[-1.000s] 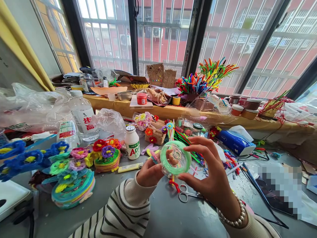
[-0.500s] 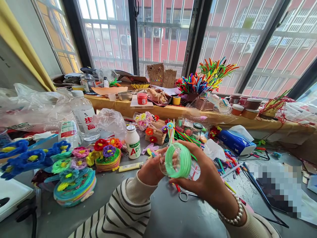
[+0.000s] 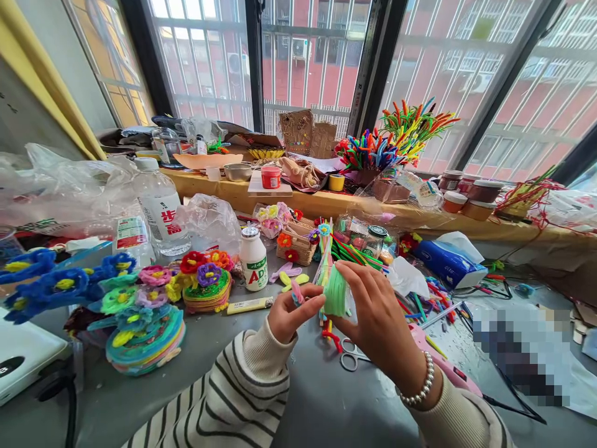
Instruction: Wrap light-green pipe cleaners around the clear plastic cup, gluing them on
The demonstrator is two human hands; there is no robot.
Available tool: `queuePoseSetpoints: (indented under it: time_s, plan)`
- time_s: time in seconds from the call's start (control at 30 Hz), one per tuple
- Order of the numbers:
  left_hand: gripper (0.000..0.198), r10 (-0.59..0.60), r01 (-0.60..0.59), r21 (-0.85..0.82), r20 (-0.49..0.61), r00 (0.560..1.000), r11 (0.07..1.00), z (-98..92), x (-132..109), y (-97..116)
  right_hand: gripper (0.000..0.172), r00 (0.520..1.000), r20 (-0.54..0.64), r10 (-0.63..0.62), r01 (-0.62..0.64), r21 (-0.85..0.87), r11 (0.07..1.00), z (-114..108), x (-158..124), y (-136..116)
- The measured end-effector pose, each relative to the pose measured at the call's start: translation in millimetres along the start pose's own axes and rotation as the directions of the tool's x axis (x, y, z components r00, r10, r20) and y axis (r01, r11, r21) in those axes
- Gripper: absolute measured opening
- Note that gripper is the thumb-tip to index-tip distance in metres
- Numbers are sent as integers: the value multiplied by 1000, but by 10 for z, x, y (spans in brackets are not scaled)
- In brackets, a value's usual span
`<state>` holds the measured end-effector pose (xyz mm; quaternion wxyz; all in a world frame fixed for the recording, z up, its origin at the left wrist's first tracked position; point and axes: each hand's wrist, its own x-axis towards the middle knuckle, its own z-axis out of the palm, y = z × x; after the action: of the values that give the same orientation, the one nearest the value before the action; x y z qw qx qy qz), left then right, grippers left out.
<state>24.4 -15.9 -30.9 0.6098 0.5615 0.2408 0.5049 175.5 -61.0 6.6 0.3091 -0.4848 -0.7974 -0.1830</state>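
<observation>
My right hand (image 3: 377,311) wraps its thumb and fingers around a clear container wound with light green pipe cleaner (image 3: 334,294), held up over the desk and now seen from the side. My left hand (image 3: 291,311) is closed, thumb and forefinger together, their tips at the left edge of the green winding; whether they touch it I cannot tell. A small pink and blue fuzzy piece (image 3: 296,291) sticks up from between the left fingers. Below the hands lie scissors (image 3: 349,356) and a red pipe cleaner (image 3: 332,340).
Pipe-cleaner flowers on a round base (image 3: 144,342) stand at left, near a white milk-drink bottle (image 3: 254,261). A pink glue gun (image 3: 445,361) lies at right, below a blue tissue pack (image 3: 448,264). A woven basket (image 3: 301,249) and the crowded windowsill (image 3: 317,205) are behind.
The green-wound container has turned from showing its round opening to showing its side. My left hand has drawn back slightly from it, leftward and lower; the view has shifted a little.
</observation>
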Motion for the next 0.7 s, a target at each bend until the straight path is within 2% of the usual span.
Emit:
queuePoseSetpoints:
  time_s: [0.1, 0.27, 0.7]
  plan:
    - [27, -42, 41, -24, -78, 996, 999, 20, -7, -5, 51, 1000, 13, -8, 8, -30, 1000, 4, -3, -22]
    - [26, -36, 36, -4, -22, 999, 999, 11, 3, 6, 50, 1000, 14, -7, 8, -51, 999, 6, -5, -49]
    - [25, -4, 4, -6, -18, 1000, 1000, 17, 9, -7, 52, 1000, 24, -9, 11, -75, 997, 0, -4, -75]
